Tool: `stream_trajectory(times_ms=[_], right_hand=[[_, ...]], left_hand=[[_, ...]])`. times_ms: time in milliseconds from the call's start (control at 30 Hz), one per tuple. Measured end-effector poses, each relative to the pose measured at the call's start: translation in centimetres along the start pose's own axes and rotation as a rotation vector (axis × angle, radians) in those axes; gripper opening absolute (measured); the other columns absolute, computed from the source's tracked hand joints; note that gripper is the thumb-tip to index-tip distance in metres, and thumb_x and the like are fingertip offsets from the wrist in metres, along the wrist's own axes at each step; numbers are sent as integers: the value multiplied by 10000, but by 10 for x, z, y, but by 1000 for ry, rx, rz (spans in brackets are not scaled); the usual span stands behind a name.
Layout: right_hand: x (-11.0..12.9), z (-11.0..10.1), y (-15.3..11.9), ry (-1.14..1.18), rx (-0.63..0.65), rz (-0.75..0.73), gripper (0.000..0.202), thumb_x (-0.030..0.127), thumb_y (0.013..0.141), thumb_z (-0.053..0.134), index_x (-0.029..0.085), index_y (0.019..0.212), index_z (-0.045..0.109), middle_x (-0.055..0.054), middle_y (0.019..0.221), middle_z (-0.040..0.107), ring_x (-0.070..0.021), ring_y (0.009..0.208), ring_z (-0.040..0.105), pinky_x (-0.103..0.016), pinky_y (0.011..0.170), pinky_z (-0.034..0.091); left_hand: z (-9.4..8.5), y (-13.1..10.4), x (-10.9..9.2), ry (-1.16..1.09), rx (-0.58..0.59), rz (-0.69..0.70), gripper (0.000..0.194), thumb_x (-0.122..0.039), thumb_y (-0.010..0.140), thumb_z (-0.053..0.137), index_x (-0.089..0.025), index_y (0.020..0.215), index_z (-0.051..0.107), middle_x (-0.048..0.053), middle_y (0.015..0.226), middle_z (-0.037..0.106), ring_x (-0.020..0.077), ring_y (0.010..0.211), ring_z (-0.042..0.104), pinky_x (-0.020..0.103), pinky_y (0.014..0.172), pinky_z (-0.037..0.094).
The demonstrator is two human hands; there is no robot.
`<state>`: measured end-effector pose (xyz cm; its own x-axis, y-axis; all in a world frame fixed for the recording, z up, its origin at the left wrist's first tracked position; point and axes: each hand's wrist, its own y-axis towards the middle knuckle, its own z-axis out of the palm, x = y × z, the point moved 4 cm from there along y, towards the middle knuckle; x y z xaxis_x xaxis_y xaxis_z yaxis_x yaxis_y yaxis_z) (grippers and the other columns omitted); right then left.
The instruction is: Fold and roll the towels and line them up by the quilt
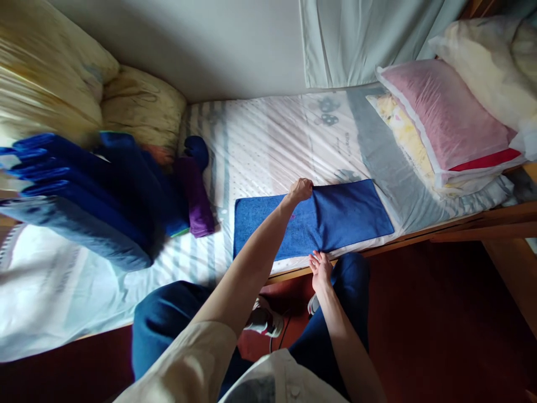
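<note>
A blue towel (352, 210) lies spread lengthwise along the near edge of the bed, with a crease running across its middle. My left hand (301, 189) is closed on the towel's far edge, at the top of that crease. Close to the near edge, at the crease's other end, my right hand (321, 268) is turned palm up with its fingers apart. Whether its fingertips touch the cloth, I cannot tell.
On the left stand folded dark blue cloths (84, 179), a grey-blue folded cloth (79, 229) and a purple roll (195, 196). Yellowish pillows (138, 106) lean behind them. A pink pillow (448, 109) lies at the right, below a pale curtain (348, 42). The wooden bed rail (461, 226) runs along the front.
</note>
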<state>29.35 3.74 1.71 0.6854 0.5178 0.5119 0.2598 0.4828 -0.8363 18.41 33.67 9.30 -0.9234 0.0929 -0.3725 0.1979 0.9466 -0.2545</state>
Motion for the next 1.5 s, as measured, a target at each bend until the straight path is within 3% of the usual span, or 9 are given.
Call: stream_trajectory(times_ms=[133, 267, 400, 533, 700, 867, 1167, 1333, 1500], right_hand=[[8, -5, -16, -59, 61, -83, 243, 440, 819, 714, 219, 835, 616, -47, 839, 765, -164, 735, 720, -268, 686, 581], [22, -17, -43, -169, 176, -306, 367, 537, 752, 784, 211, 762, 613, 23, 682, 642, -118, 611, 597, -237, 626, 516], [52, -36, -72, -279, 226, -557, 453, 630, 736, 795, 202, 773, 655, 16, 693, 624, -151, 711, 623, -258, 706, 526], [99, -47, -95, -308, 227, -717, 511, 686, 737, 782, 189, 816, 697, -33, 778, 708, -200, 825, 680, -297, 807, 547], [160, -37, -123, -274, 226, -868, 540, 678, 699, 813, 178, 887, 732, -66, 827, 765, -221, 812, 711, -340, 811, 578], [196, -12, -152, -234, 288, -944, 534, 608, 633, 876, 166, 893, 730, -80, 849, 780, -220, 822, 721, -338, 779, 595], [230, 15, -214, -344, 467, -1056, 381, 431, 663, 912, 179, 924, 793, -82, 936, 809, -210, 876, 746, -343, 858, 617], [241, 18, -230, -422, 521, -1020, 429, 441, 626, 950, 166, 926, 815, -81, 922, 815, -208, 867, 747, -329, 831, 608], [245, 14, -237, -490, 558, -968, 442, 433, 603, 984, 158, 906, 816, -93, 960, 820, -191, 876, 745, -302, 812, 582]], left_hand=[[-32, -30, 1, -77, -66, -13, 323, -208, 900, 525, -196, 1104, 776, 95, 1007, 794, 242, 1002, 726, 323, 907, 570], [-81, -73, 14, -229, -170, -16, 321, -197, 887, 539, -191, 1149, 725, 74, 1020, 808, 211, 891, 738, 301, 827, 565], [-127, -127, 37, -339, -242, 9, 253, -249, 847, 597, -206, 1064, 720, 52, 941, 815, 211, 846, 737, 310, 823, 561], [-155, -182, 52, -452, -302, 63, 244, -406, 822, 632, -211, 921, 740, 69, 908, 809, 228, 856, 746, 316, 810, 575], [-180, -233, 49, -662, -384, 152, 504, -680, 748, 662, -191, 845, 738, 116, 935, 796, 252, 852, 746, 346, 762, 609], [-207, -271, 43, -780, -448, 165, 620, -785, 646, 728, -187, 806, 738, 106, 864, 789, 239, 800, 730, 349, 752, 613], [-226, -327, 53, -879, -520, 78, 548, -625, 566, 835, -178, 855, 707, 98, 930, 772, 224, 878, 709, 325, 807, 586], [-240, -355, 56, -851, -542, 28, 541, -605, 538, 858, -184, 852, 727, 86, 945, 776, 218, 849, 695, 290, 708, 533], [-242, -381, 61, -915, -466, -7, 549, -562, 493, 925, -191, 860, 753, 50, 866, 750, 188, 789, 676, 270, 662, 508]])
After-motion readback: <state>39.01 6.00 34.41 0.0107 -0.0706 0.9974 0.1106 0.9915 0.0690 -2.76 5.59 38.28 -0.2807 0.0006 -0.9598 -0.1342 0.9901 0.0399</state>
